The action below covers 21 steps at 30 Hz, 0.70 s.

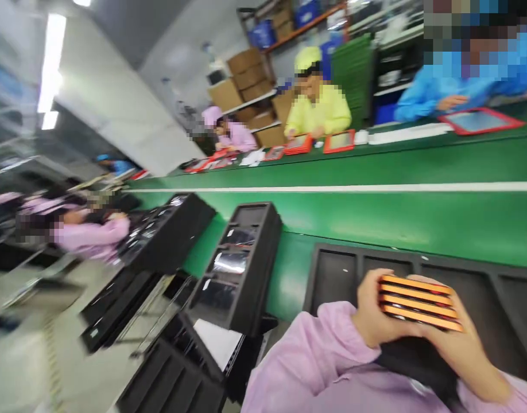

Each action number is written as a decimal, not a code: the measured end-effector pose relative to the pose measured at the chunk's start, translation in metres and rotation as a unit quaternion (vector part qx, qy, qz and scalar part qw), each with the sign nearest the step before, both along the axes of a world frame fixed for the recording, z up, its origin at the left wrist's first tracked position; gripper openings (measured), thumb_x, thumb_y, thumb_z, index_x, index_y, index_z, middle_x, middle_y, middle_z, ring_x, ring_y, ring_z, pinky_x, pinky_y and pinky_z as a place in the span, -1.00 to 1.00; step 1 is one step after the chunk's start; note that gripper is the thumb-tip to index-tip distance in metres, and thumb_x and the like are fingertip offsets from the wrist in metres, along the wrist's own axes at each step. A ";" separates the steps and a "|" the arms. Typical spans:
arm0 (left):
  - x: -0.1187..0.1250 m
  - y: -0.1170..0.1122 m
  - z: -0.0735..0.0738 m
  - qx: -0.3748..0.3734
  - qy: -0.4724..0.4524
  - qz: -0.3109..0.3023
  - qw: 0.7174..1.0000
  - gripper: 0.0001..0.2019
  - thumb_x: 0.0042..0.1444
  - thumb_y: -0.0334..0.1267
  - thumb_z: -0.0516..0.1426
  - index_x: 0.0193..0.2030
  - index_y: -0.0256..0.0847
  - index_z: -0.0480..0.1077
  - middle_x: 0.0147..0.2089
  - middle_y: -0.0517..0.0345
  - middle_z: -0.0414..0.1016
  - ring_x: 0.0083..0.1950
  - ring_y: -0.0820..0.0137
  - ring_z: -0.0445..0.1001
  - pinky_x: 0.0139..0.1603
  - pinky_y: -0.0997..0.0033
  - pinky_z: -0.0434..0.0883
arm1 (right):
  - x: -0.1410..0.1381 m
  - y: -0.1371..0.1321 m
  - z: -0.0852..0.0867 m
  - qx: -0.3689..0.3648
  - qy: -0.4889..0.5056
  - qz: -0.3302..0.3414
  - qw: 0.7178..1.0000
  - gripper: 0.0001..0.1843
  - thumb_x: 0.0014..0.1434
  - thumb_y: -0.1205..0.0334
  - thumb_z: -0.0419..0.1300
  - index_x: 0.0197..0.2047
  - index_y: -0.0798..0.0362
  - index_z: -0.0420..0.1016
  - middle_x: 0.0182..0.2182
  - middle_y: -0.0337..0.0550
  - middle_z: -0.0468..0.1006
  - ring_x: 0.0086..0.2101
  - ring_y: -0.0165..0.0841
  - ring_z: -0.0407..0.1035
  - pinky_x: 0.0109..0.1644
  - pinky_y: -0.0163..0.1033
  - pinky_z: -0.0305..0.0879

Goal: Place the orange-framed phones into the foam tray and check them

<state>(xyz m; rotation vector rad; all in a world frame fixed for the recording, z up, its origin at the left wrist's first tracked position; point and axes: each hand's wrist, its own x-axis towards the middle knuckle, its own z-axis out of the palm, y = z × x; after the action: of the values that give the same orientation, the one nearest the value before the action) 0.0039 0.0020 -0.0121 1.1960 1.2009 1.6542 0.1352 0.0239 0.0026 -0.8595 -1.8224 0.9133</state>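
Between both hands is a stack of flat, orange-edged pieces (418, 304) with dark layers between them; their exact kind is unclear. My left hand (371, 315) grips the stack's left end, the thumb along its near side. My right hand (461, 347) wraps round the right end, its thumb meeting the left one in front. Behind and beneath the hands lies a black foam tray (334, 281) with wide compartments. The stack is above it, apart from the compartment floors as far as I can see. Part of the tray is hidden by my hands and pink sleeves.
To the left, a stack of black trays (259, 264) holds dark glossy panels. More trays (177, 229) stand beyond it, near a person in pink (86, 232). The green bench (375, 212) runs across with a white line. Opposite, people work by red-framed panels (483, 121).
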 end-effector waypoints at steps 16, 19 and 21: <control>-0.002 -0.021 -0.021 0.158 0.078 -0.012 0.984 -0.10 -0.50 0.41 0.21 -0.01 -0.10 0.24 -0.20 0.09 0.34 -0.20 0.28 0.37 -0.17 0.20 0.41 | 0.000 -0.015 -0.004 0.023 0.133 0.093 0.986 -0.73 0.28 0.17 0.06 0.05 -0.11 0.16 -0.14 -0.10 0.29 -0.07 -0.38 0.27 0.01 -0.31 0.31; -0.003 -0.024 -0.024 0.170 0.077 -0.008 0.982 -0.08 -0.52 0.42 0.21 -0.02 -0.09 0.24 -0.21 0.09 0.34 -0.21 0.28 0.37 -0.18 0.20 0.40 | 0.001 -0.015 -0.002 0.028 0.134 0.102 0.985 -0.75 0.31 0.20 0.00 0.05 -0.10 0.16 -0.15 -0.10 0.28 -0.08 -0.39 0.27 0.01 -0.33 0.30; -0.003 -0.026 -0.029 0.148 0.079 -0.001 0.986 -0.08 -0.56 0.45 0.19 -0.06 -0.09 0.24 -0.22 0.11 0.34 -0.23 0.28 0.37 -0.19 0.21 0.39 | 0.001 -0.015 -0.001 0.031 0.132 0.103 0.985 -0.72 0.29 0.21 0.03 0.06 -0.09 0.14 -0.14 -0.09 0.28 -0.07 -0.38 0.26 0.00 -0.32 0.30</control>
<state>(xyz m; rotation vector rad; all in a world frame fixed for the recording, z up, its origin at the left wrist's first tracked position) 0.0014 -0.0240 -0.0406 1.5355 1.0719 1.8092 0.1362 0.0086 0.0016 -0.4902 -1.7184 1.0424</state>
